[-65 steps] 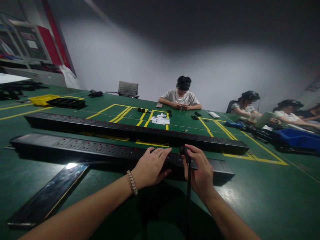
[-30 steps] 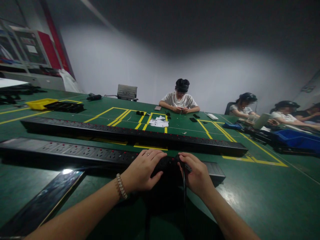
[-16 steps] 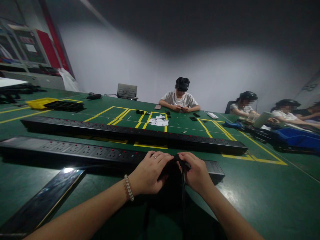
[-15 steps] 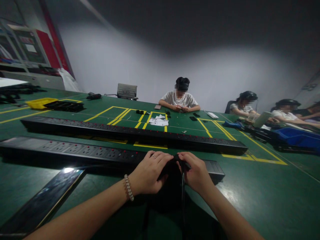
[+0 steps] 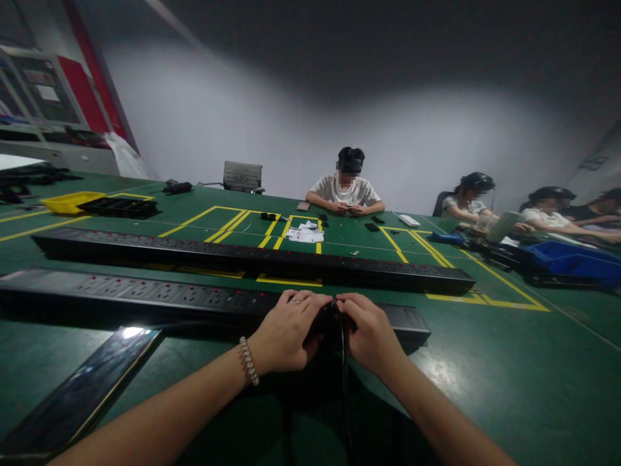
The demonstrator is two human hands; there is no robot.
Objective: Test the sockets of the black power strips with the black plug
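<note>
A long black power strip with red-dotted sockets lies across the table in front of me. My left hand, wearing a ring and a beaded bracelet, is closed over its near side, thumb underneath. My right hand is beside it, fingers closed round the plug end of a black cable; the fingers mostly hide the plug. Both hands' fingertips almost meet at the strip's upper face. From there the cable hangs down toward me. Whether the plug sits in a socket is hidden.
Behind it lies a second black power strip. A dark glossy panel is at the near left. Further off are a yellow tray, white papers, a blue bin and several seated people across the green table.
My right hand has shifted slightly left, closer to my left hand, and its fingers cover more of the plug. The whole view has drifted slightly.
</note>
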